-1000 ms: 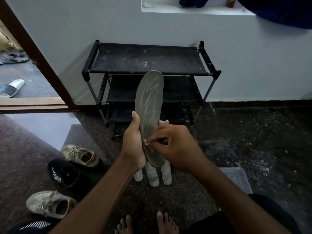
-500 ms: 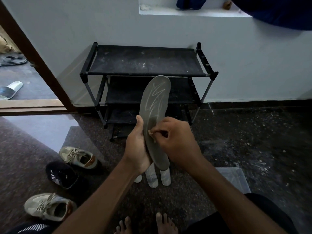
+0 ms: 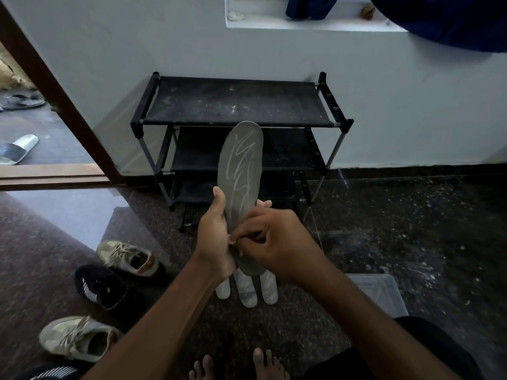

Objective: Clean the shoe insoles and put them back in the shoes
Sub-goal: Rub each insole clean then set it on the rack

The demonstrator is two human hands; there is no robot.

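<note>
Grey insole (image 3: 241, 171) stands toe-up in front of a black shoe rack (image 3: 236, 102). The left hand (image 3: 214, 242) grips its lower half, thumb and fingers (image 3: 263, 203) wrapped round both edges. The right hand (image 3: 279, 242) has its fingers curled, the tips pinching at the heel area. 3 pale insoles (image 3: 247, 292) lie on the floor below, with a beige sneaker (image 3: 129, 256) and a black shoe (image 3: 98, 286) to their left.

A dark grey foam insole (image 3: 241, 171) with pale scribbled lines stands upright, toe end up. The left hand (image 3: 215, 237) grips its left edge and the right hand (image 3: 277, 242) pinches it low down. Below its heel, three pale insoles (image 3: 247, 292) lie side by side on the floor. To their left lie a beige lace-up sneaker (image 3: 129, 257), a black knit sneaker (image 3: 100, 286) and a second beige sneaker (image 3: 76, 338).
</note>
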